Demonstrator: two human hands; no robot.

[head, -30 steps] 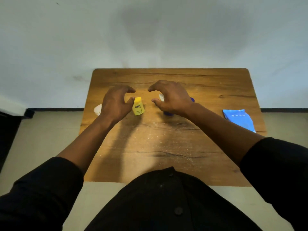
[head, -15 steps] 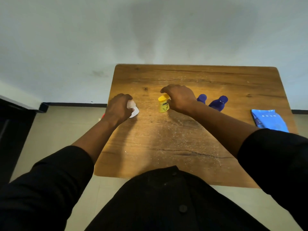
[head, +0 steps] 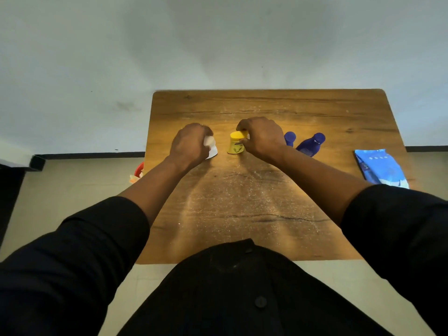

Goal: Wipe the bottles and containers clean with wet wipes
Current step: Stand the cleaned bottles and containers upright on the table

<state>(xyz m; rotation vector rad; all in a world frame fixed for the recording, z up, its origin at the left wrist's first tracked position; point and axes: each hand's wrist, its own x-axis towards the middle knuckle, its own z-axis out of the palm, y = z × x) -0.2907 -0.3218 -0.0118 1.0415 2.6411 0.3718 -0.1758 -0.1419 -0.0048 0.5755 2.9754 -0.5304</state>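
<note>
Hands work mid-surface (head: 266, 209): the left hand (head: 190, 146) clutches a white container (head: 211, 147), the right hand (head: 263, 139) grips the yellow bottle (head: 235, 143); two blue bottles (head: 310, 145) stand right of it, wipes pack (head: 380, 167) beyond.

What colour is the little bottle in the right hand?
Yellow: the small plastic bottle shows best in the head view.

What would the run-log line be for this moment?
left hand: grips crumpled white wipe | right hand: grips small yellow plastic bottle upright on wooden table | wipe and bottle apart
</note>
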